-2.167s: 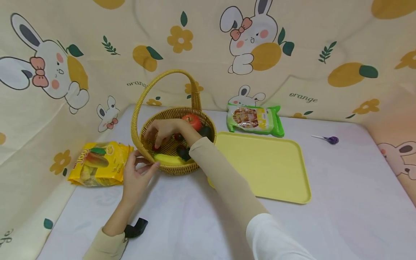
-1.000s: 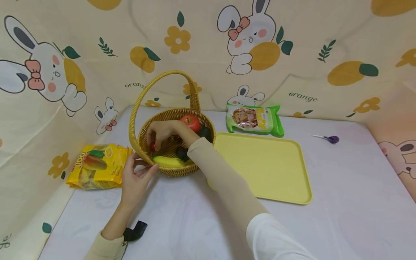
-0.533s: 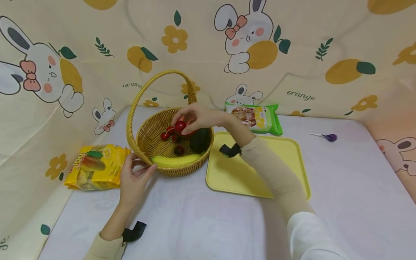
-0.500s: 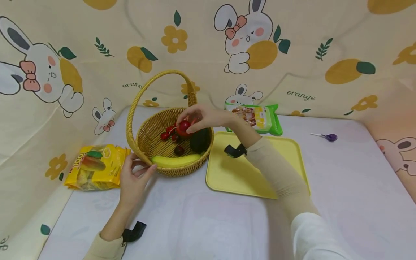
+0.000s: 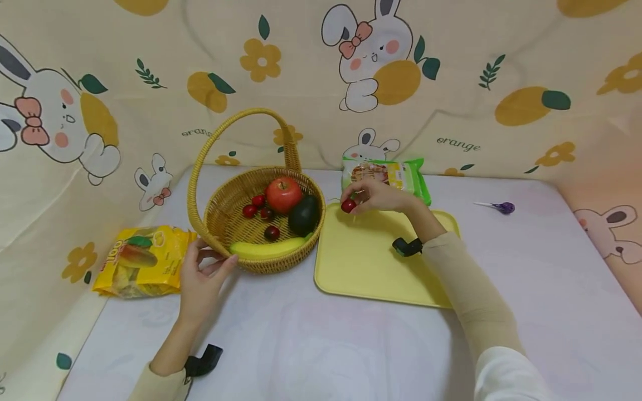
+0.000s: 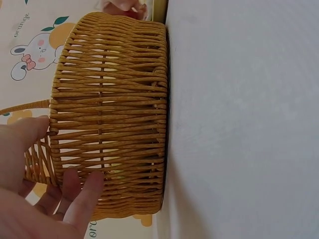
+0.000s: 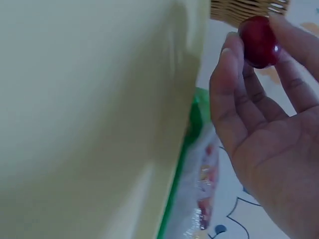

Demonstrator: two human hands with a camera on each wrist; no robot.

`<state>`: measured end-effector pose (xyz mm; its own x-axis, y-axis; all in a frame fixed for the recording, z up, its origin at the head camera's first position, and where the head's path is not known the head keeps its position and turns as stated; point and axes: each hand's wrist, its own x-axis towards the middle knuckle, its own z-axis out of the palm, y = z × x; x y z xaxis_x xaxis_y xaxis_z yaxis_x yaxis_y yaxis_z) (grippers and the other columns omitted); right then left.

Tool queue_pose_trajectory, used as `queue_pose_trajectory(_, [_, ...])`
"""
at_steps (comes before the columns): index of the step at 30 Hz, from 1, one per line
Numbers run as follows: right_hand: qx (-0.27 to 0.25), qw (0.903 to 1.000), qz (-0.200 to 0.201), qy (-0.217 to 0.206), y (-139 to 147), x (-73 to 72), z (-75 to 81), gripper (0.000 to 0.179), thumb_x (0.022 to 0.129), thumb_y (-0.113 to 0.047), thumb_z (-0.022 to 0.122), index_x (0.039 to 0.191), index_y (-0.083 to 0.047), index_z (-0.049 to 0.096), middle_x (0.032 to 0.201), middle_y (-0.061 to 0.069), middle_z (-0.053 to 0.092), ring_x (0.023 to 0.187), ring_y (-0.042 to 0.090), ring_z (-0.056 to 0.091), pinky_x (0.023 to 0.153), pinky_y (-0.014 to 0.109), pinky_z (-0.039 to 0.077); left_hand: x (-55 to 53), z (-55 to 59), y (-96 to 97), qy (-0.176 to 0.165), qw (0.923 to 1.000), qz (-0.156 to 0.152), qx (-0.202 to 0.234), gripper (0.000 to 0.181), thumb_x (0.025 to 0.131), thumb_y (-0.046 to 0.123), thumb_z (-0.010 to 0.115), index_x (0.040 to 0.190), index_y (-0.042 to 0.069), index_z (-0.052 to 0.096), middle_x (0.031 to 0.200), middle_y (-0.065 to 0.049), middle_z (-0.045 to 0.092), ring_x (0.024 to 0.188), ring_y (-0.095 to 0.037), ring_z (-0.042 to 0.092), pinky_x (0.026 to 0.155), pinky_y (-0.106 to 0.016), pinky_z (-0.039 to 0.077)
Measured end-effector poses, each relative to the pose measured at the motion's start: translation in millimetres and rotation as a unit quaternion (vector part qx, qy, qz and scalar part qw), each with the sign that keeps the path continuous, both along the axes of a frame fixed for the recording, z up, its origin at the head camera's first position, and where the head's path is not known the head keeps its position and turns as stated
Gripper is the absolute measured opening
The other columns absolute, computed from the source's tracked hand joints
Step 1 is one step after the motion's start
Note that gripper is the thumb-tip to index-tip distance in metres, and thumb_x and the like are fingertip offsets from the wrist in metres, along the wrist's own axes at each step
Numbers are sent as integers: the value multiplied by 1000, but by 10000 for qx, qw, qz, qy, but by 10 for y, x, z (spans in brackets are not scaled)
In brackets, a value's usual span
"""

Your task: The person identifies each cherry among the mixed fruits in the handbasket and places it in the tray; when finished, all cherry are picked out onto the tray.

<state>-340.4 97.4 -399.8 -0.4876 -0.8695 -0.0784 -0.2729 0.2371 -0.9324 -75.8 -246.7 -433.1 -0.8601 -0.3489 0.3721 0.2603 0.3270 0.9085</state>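
My right hand (image 5: 377, 196) pinches a dark red cherry (image 5: 348, 206) between thumb and fingertips, over the far left corner of a yellow tray (image 5: 368, 270). The right wrist view has the cherry (image 7: 259, 42) at the fingertips, beside the tray's edge. My left hand (image 5: 200, 284) grips the near left rim of a woven basket (image 5: 283, 263), where its tall handle begins. From the left wrist, the thumb and fingers (image 6: 89, 191) press either side of that spot. Inside the basket lie several cherries (image 5: 249, 211), a red apple (image 5: 283, 195), a dark avocado (image 5: 304, 216) and a banana (image 5: 266, 249).
A yellow snack bag with a mango picture (image 5: 142, 262) lies left of the basket. Behind the tray is a green and white food packet (image 5: 413, 181), partly covered by my right hand. A purple lollipop (image 5: 504, 208) rests farther right. Printed cloth walls stand around the table.
My right hand reached into the basket, lifted a cherry out and carried it right, over the tray. My left hand has stayed at the basket rim.
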Motion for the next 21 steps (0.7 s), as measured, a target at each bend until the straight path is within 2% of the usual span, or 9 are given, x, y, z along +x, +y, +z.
queue_pose_trajectory(2, [52, 9999, -12, 122, -17, -37, -84, 31, 87, 5, 71, 117, 8, 63, 111, 22, 63, 96, 41, 64, 79, 48, 59, 3, -2, -4, 28, 10000, 34, -9, 56, 81, -11, 76, 131, -6, 49, 116, -12, 54, 98, -19, 58, 80, -20, 58])
queue_pose_trajectory(4, [145, 9994, -8, 316, -41, -58, -148, 31, 87, 2, 73, 117, 7, 64, 110, 20, 64, 93, 34, 64, 77, 40, 59, 6, -3, -6, 56, 9999, 76, -65, 56, 81, -11, 76, 131, -6, 50, 113, -8, 54, 97, -18, 58, 79, -19, 58])
queue_pose_trajectory(8, [443, 9963, -37, 741, -89, -58, -218, 31, 87, -5, 76, 116, 2, 68, 109, 14, 66, 92, 24, 59, 77, 28, 53, 17, 16, 11, 77, 9998, 124, -94, 56, 81, -11, 76, 130, -5, 51, 111, -3, 53, 96, -16, 59, 79, -19, 58])
queue_pose_trajectory(10, [569, 9941, -80, 925, -109, -45, -226, 30, 86, -6, 77, 115, 0, 69, 107, 12, 66, 92, 23, 58, 78, 29, 51, 27, 49, 33, 103, 9999, 127, -52, 55, 80, -13, 75, 129, -8, 51, 111, -7, 53, 95, -16, 59, 78, -19, 58])
queue_pose_trajectory(13, [668, 9909, -192, 1156, -124, -22, -228, 30, 84, -6, 79, 113, -2, 70, 105, 9, 67, 91, 23, 57, 78, 30, 49, 38, 104, 68, 166, 9998, 113, -35, 54, 80, -17, 74, 127, -13, 49, 111, -19, 53, 94, -16, 59, 78, -19, 58])
queue_pose_trajectory(16, [677, 9893, -261, 1266, -125, 0, -232, 30, 84, -5, 80, 112, -2, 70, 103, 8, 67, 89, 23, 58, 77, 31, 50, 35, 113, 77, 196, 9998, 84, -57, 54, 80, -18, 73, 127, -15, 48, 114, -27, 51, 94, -15, 59, 77, -18, 58])
queue_pose_trajectory(21, [621, 9882, -267, 1376, -109, 27, -253, 28, 82, -5, 81, 109, -2, 72, 100, 8, 68, 88, 22, 59, 76, 31, 51, 11, 37, 39, 214, 9998, 43, -5, 55, 80, -16, 74, 129, -11, 50, 115, -21, 53, 96, -14, 59, 77, -18, 58])
